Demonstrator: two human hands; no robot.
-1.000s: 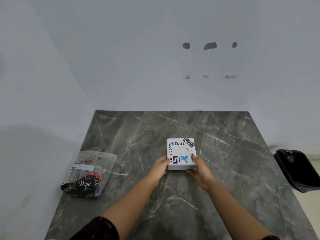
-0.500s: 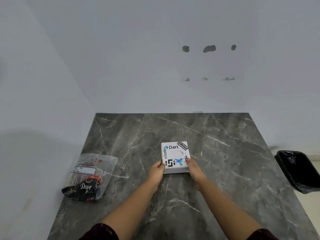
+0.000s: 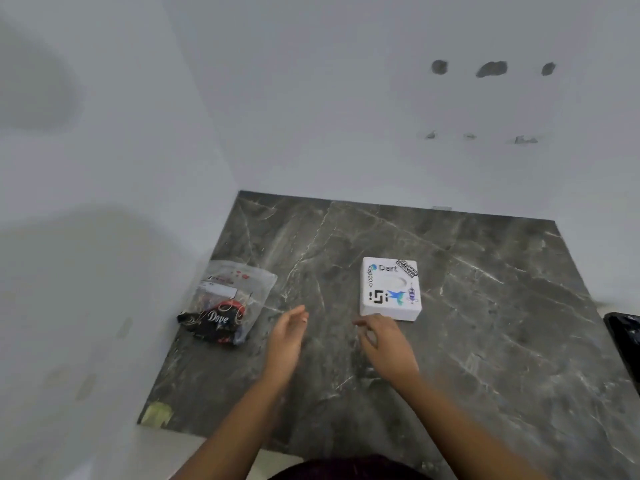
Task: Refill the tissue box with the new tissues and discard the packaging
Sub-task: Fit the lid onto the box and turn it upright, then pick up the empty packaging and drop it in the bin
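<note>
Hands (image 3: 332, 336) hover empty, fingers loosely spread, near the tissue box (image 3: 389, 289). Next, reach for the tissue pack (image 3: 225, 303) at the desk's (image 3: 485, 341) left edge.

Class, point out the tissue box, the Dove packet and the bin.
tissue box (image 3: 389, 289): head view, on its stickered top face.
Dove packet (image 3: 227, 301): head view, on its clear plastic front.
bin (image 3: 625, 332): head view, on its black liner.
</note>
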